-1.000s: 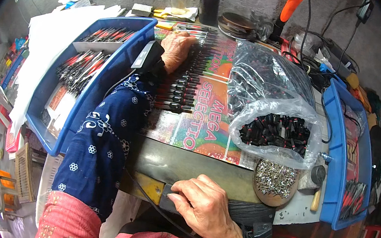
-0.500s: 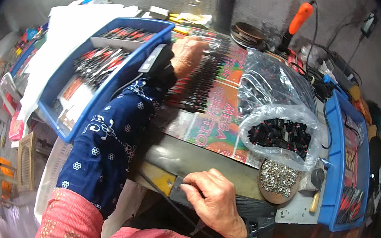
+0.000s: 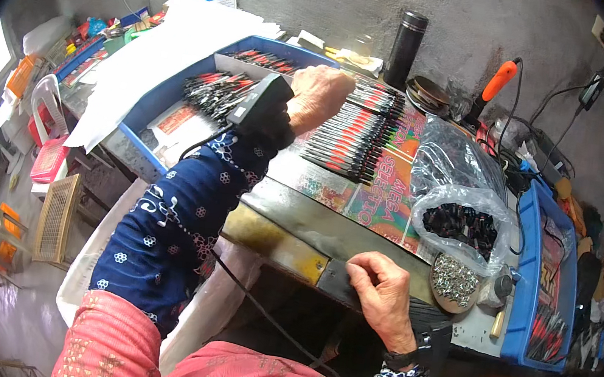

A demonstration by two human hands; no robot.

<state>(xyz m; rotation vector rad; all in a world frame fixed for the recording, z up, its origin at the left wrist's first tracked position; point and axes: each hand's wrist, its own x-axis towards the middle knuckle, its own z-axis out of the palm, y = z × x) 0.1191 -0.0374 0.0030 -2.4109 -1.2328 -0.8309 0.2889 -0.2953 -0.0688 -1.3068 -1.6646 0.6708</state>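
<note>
My left hand (image 3: 319, 98) reaches over the right rim of the blue bin (image 3: 141, 143), beside the rows of pens (image 3: 350, 140). Its fingers are curled closed, and anything in them is hidden behind the back of the hand. Black and red, the pens lie side by side on a printed sheet (image 3: 370, 206). More loose pens (image 3: 219, 95) fill the bin's compartments. Near the table's front edge, beside a dark block (image 3: 339, 282), is my right hand (image 3: 383, 294). Its fingers are bent in toward the thumb; I see nothing between them.
To the right stand a clear bag of small black parts (image 3: 462, 226), a round dish of small metal pieces (image 3: 455, 279) and another blue bin (image 3: 524, 294). At the back are a dark flask (image 3: 406, 50) and an orange-handled tool (image 3: 499, 81). A cable (image 3: 263, 311) hangs in front.
The view has shifted, so the table and bins sit differently in the picture. My left hand stays by the bin rim and pens, and my right hand stays at the table's front edge, still curled.
</note>
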